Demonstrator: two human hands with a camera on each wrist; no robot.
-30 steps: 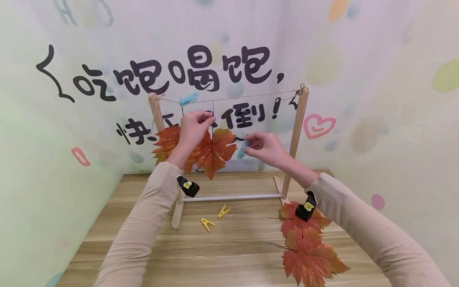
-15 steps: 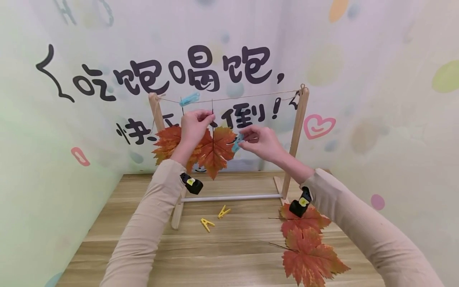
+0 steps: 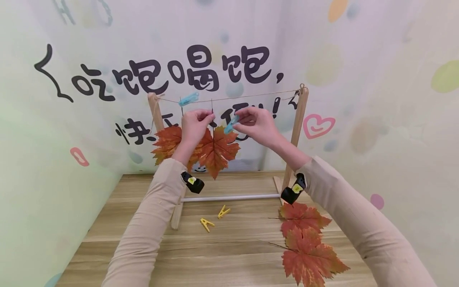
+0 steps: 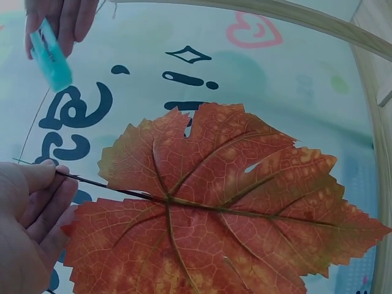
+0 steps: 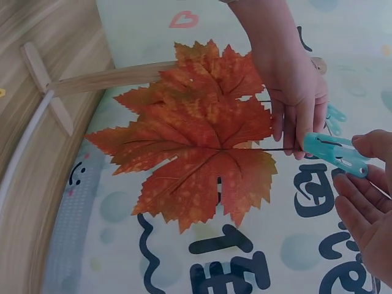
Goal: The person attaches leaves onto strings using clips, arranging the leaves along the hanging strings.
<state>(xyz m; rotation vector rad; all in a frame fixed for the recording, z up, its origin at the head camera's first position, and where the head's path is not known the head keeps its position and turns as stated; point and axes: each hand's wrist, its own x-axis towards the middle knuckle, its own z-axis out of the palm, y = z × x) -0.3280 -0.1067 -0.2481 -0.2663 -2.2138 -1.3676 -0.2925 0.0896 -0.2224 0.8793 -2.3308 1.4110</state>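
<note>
My left hand pinches the dark stem of an orange-red artificial maple leaf, its stem tip up at the string. In the left wrist view that leaf spreads out from the fingers. My right hand pinches a light blue clothespin between thumb and fingers, just right of the stem and below the string. In the right wrist view the clothespin overlaps the left fingertips. Behind the left hand, a second leaf hangs from the string by another blue clothespin.
The string runs between two wooden posts joined low down by a pale rod. Two yellow clothespins lie on the wooden table. Two more maple leaves overlap at the table's right, below the right forearm.
My right hand has moved up and left with the blue clothespin, closer to the string and stem. The left hand stays nearly in place, its leaf's stem tip slightly higher against the string.
</note>
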